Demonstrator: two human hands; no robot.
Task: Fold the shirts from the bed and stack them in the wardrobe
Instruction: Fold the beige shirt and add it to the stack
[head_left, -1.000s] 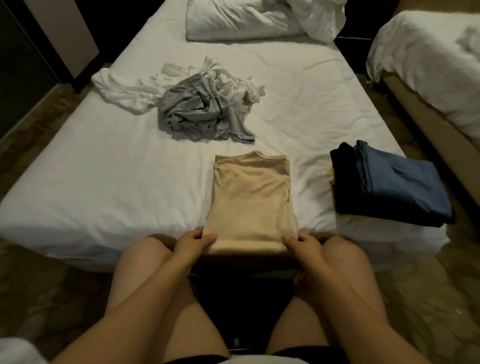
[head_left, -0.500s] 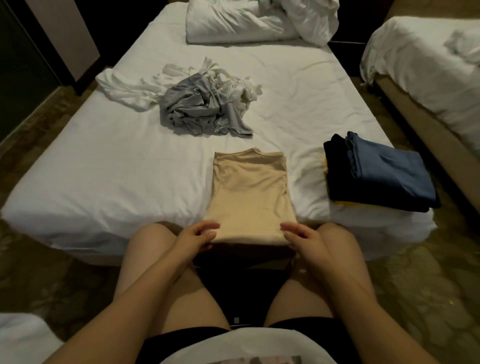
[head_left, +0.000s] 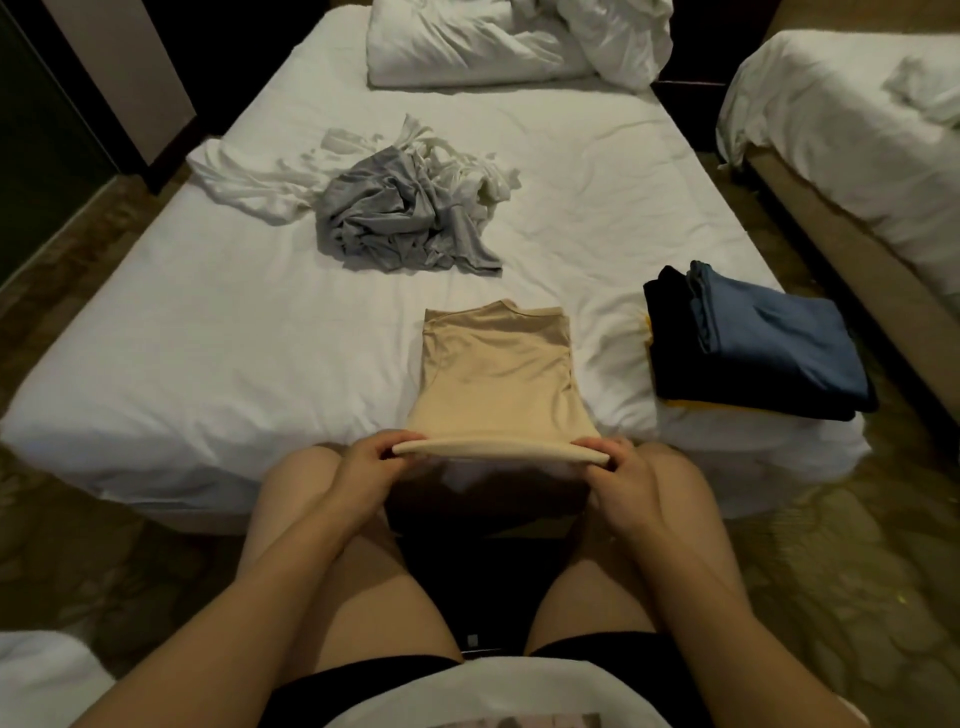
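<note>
A beige shirt (head_left: 498, 374), folded into a narrow strip, lies at the near edge of the white bed (head_left: 208, 353). My left hand (head_left: 371, 465) pinches its near left corner and my right hand (head_left: 615, 467) pinches the near right corner. The near hem is lifted off the mattress between them. Further up the bed lies a crumpled grey shirt (head_left: 400, 223) tangled with white shirts (head_left: 249, 176). A folded stack with a blue shirt (head_left: 769, 332) on top of a black one sits at the bed's near right corner.
White pillows (head_left: 478, 47) lie bunched at the head of the bed. A second bed (head_left: 841, 145) stands to the right across a narrow gap. Patterned carpet (head_left: 841, 571) surrounds the bed. My bare knees touch the bed's near edge.
Both hands have taken hold of the beige shirt's near corners and raised the hem off the bed edge. The view has tilted slightly.
</note>
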